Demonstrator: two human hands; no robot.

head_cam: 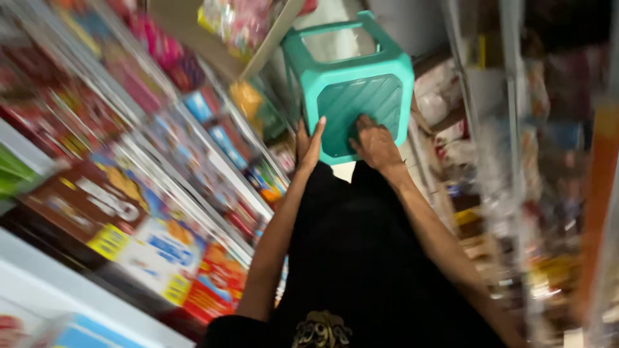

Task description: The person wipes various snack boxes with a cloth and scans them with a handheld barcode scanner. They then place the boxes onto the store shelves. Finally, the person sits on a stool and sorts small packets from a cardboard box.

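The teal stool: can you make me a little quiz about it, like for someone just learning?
1. True or false: both hands touch the teal plastic stool.
2. Which hand lies flat along the stool's edge with fingers straight? A) left hand B) right hand
3. Fill in: the shelves of colourful packets are on the person's ____ side.

Key: 1 true; 2 A; 3 left.

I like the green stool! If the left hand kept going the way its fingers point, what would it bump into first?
Nothing new: the left hand already lies flat on the teal plastic stool, fingers pointing up along its seat edge. Going straight on, it would probably just slide along the stool; the picture is blurry, so what lies beyond is unclear.
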